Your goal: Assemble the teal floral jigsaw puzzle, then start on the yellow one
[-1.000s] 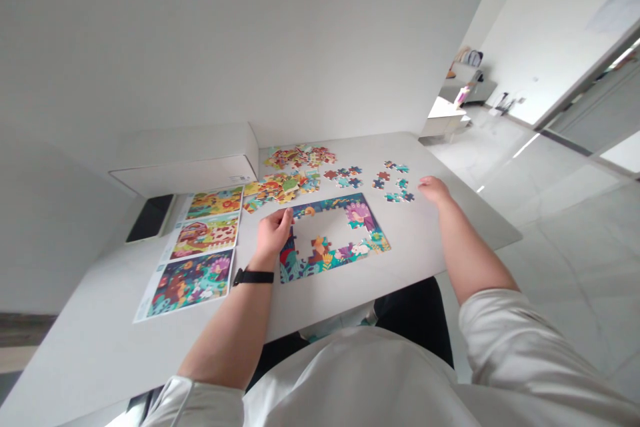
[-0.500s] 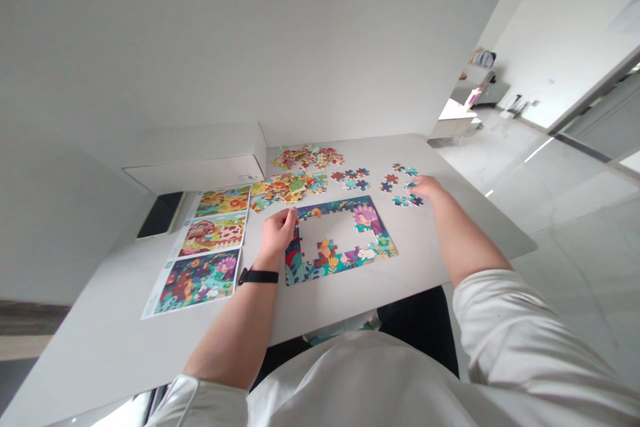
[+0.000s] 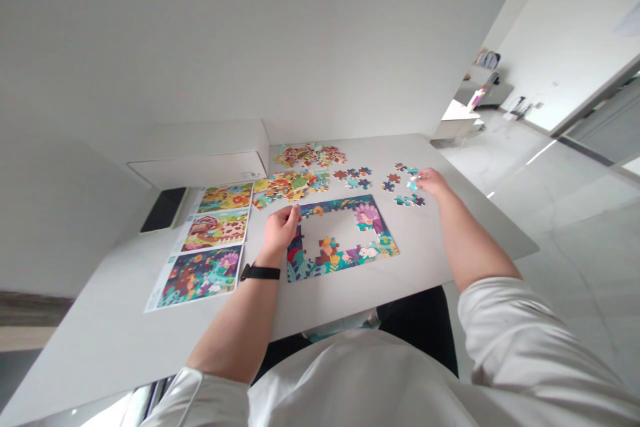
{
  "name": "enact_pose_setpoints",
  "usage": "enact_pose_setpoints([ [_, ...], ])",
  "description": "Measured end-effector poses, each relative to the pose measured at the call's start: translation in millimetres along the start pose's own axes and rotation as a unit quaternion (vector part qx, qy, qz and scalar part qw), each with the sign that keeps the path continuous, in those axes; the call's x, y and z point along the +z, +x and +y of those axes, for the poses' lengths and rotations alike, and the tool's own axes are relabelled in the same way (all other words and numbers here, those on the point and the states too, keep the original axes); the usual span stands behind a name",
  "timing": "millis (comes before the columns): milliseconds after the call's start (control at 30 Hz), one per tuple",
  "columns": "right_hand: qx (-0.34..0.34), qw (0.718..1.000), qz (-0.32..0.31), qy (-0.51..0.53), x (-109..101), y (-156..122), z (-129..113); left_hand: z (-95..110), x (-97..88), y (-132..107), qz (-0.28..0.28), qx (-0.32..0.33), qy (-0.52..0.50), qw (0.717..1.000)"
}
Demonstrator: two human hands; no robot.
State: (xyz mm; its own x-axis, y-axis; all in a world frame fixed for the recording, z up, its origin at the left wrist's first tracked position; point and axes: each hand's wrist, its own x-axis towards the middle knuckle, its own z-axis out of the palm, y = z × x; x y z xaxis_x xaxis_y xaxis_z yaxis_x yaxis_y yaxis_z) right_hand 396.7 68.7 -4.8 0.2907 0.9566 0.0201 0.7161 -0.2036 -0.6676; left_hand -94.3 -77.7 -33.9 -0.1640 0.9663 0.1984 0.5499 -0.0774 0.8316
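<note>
On the table lies a partly assembled jigsaw puzzle (image 3: 345, 265), a colourful border with a bare opening in its middle. My left hand (image 3: 281, 227) is curled closed at the puzzle's upper left corner, thumb along the edge; what its fingers hold, if anything, is hidden. Off to the right, my right hand (image 3: 433, 183) pinches a teal puzzle piece (image 3: 413, 183) at its fingertips. Loose pieces (image 3: 402, 201) lie around that hand. Another small group of pieces (image 3: 353, 177) sits just above the puzzle.
Two heaps of pieces, a reddish one (image 3: 310, 155) and a yellow-orange one (image 3: 287, 185), lie further back. Left of them are a sheet of three printed pictures (image 3: 200, 273), a dark phone (image 3: 164, 209) and a white box (image 3: 200, 170) against the wall.
My right hand has drawn slightly up and right, and the teal piece now shows in its fingertips. My left hand stays at the puzzle's corner. The view has shifted a little.
</note>
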Motion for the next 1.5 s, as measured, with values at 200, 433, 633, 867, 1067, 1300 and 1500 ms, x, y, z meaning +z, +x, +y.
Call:
enact_pose_setpoints([
  [200,-0.033,0.950,-0.071,0.301,4,-42,-55,5,-0.1,-1,-0.006,0.005,0.009,1.000],
  [433,-0.046,0.873,-0.158,0.459,69,-122,-89,11,-6.1,-7,-0.013,0.051,0.053,0.997],
  [633,-0.023,0.861,-0.198,0.468,115,-150,-87,15,-8.4,-15,-0.022,0.059,0.067,0.996],
  [867,-0.002,0.854,-0.223,0.471,116,-152,-83,21,-4.7,-21,-0.052,0.086,0.075,0.992],
  [1067,-0.005,0.851,-0.239,0.468,117,-154,-86,18,-3.5,-21,-0.072,0.102,0.083,0.989],
  [1300,-0.024,0.887,-0.239,0.395,115,-157,-90,17,3.7,-23,-0.081,0.140,0.083,0.983],
  [1500,-0.090,0.904,-0.288,0.304,114,-165,-92,21,14.6,-29,-0.129,0.208,0.074,0.967],
])
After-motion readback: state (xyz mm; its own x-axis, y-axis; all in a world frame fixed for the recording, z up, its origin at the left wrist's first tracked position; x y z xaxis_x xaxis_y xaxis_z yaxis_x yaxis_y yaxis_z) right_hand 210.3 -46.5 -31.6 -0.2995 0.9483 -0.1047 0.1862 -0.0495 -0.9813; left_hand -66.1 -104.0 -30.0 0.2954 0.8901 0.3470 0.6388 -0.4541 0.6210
